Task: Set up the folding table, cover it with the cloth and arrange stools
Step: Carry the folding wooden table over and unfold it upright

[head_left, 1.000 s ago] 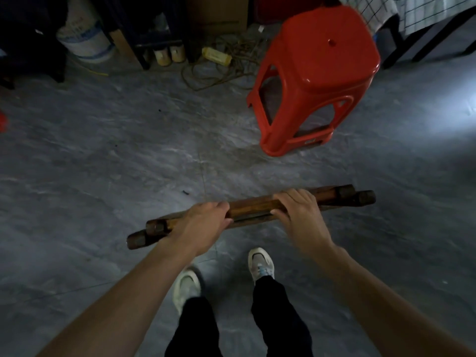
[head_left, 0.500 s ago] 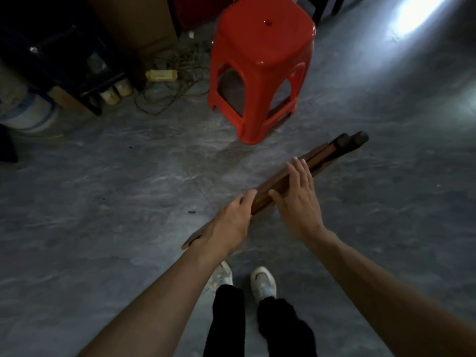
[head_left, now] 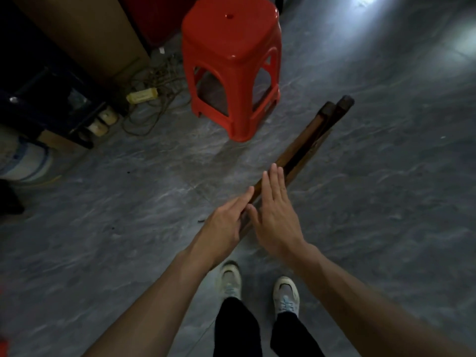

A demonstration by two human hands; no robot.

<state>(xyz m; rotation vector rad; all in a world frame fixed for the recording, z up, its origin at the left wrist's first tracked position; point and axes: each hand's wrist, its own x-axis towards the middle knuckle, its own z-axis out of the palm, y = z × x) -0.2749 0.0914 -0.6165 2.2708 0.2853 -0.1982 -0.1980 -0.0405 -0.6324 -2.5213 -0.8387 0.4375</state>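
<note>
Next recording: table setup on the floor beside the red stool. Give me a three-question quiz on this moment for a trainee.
1. True or false: the red stool lies tipped on its side.
2. The fingers of the left hand and right hand at the folded wooden frame are: A) curled into fists, B) straight, C) pinching a cloth.
3. Fill in: in the picture, the frame's far end lies to the stool's ___.
Key: 1 false, it stands upright; 2 B; 3 right.

The stool (head_left: pixel 230 60) stands on the floor (head_left: pixel 386 202), left of the folded frame (head_left: pixel 309 148).
</note>
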